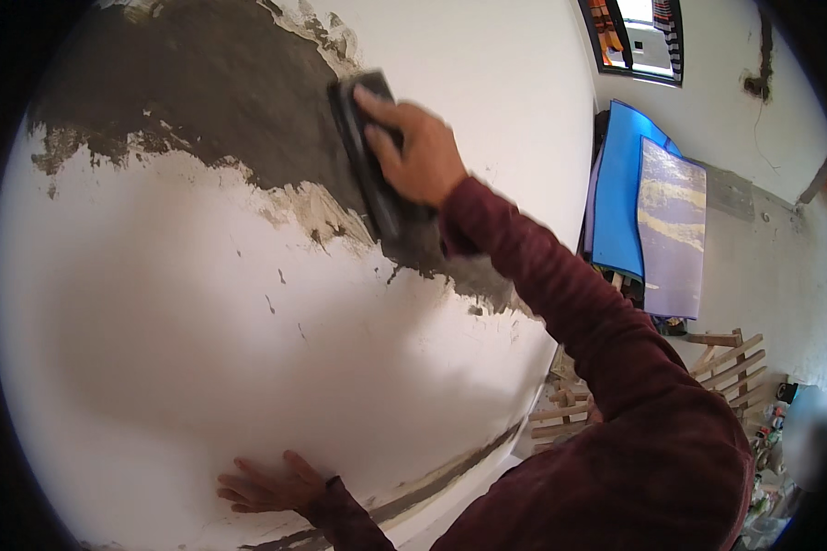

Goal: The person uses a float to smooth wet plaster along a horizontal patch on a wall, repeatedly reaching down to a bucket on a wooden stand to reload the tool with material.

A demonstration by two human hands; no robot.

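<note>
My right hand (418, 151) grips a dark, long rectangular plastering float (363, 151), its face against the wall. The float lies on a broad band of wet-looking grey mortar (220, 87) that runs across the white wall (156, 303) from upper left to lower right. Ragged smears line the band's edges, and small dark splashes dot the white surface below. Down low, my left hand (271, 482) rests on the white wall with its fingers spread, holding nothing. Maroon sleeves cover both my arms.
Blue and purple foam sheets (623, 184) lean at the right, under a window (636, 41) with hanging cloths. A slatted wooden piece (730, 367) and assorted clutter (770, 450) stand lower right. Another dark mortar strip (441, 477) runs along the wall's bottom.
</note>
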